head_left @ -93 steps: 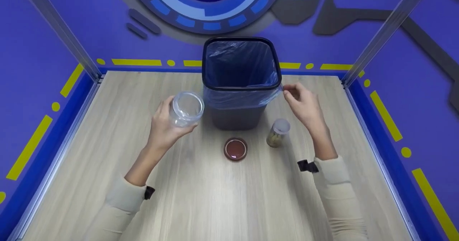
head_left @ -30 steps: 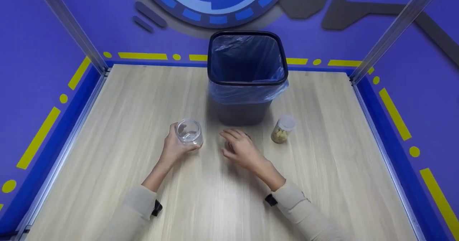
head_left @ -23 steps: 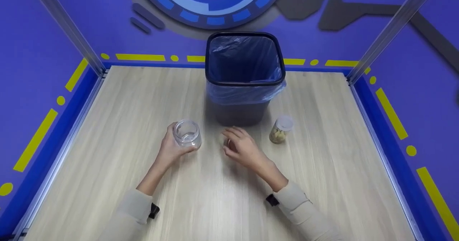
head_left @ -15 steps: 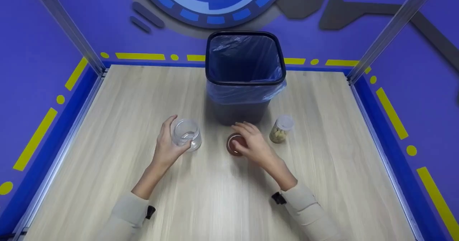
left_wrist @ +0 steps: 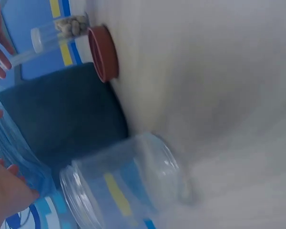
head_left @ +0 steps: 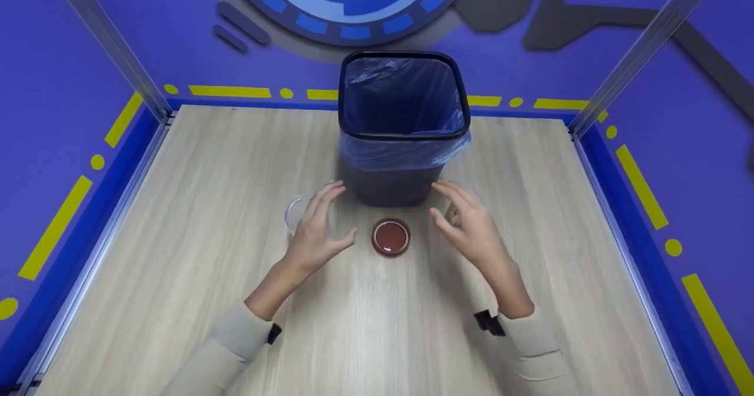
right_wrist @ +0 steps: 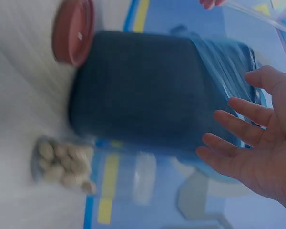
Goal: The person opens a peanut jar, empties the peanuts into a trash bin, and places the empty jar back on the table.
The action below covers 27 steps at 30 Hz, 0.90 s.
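Note:
My left hand [head_left: 315, 237] hovers with fingers spread, just right of a clear wide-mouthed jar [head_left: 296, 210], partly covering it in the head view. In the left wrist view the jar [left_wrist: 126, 183] stands on the table with nothing inside. Between my hands a reddish-brown lid [head_left: 391, 237] lies with its hollow side up. My right hand [head_left: 474, 231], fingers apart and holding nothing, overlaps a small clear bottle [head_left: 452, 215] in the head view. Several pale nut-like pieces [right_wrist: 62, 162] fill the bottle's lower part, as the right wrist view shows.
A dark trash bin [head_left: 392, 187] stands behind the lid at the table's far side. Its blue plastic liner [head_left: 394, 153] is folded over under the black rim. Blue panels and metal posts [head_left: 654, 48] border the wooden table [head_left: 377, 337] on three sides.
My left hand has let go of the jar, which it earlier lowered onto the table, and moved right. My right hand went from the bin liner to the lid, then away rightward.

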Each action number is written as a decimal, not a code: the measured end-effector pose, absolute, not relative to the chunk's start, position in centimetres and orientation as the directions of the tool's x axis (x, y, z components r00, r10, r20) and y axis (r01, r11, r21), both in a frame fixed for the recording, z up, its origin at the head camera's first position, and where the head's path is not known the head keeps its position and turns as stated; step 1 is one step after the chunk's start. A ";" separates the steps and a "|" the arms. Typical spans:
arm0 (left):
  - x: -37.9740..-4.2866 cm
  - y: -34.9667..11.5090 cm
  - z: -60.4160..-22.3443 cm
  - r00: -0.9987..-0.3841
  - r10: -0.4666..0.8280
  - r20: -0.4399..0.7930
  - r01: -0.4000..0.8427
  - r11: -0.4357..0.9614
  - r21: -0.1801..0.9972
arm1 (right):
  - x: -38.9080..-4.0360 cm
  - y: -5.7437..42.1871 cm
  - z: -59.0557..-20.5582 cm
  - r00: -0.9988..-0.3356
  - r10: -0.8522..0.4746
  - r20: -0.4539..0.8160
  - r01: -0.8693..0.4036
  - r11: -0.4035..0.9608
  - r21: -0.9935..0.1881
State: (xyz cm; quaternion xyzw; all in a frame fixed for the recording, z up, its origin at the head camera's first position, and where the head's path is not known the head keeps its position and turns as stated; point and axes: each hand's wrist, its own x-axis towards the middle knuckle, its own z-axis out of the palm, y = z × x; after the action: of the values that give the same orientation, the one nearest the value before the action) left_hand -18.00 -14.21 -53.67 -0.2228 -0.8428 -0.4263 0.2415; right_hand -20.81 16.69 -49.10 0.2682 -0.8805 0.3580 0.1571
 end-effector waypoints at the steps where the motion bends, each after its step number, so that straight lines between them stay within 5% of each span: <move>1: -18.2 -13.7 -53.5 -0.776 0.184 0.603 0.596 0.526 0.607 | -20.8 17.1 -48.8 -0.815 -0.343 0.467 -0.572 0.607 -0.552; 10: -20.0 -9.1 -53.0 -0.771 0.274 0.575 0.628 0.478 0.614 | -21.4 20.9 -48.4 -0.906 -0.169 0.389 -0.395 0.671 -0.627; 27: -23.0 -0.8 -56.3 -0.830 0.421 0.365 0.538 0.435 0.722 | -21.4 23.5 -51.9 -0.959 -0.055 0.278 -0.237 0.694 -0.680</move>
State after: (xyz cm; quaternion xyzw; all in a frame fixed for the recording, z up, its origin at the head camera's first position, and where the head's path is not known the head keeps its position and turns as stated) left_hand -23.02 -0.80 -56.27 -0.2840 -0.8446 -0.4492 0.0653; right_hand -21.40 23.54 -51.94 0.0799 -0.9127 0.3827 0.1187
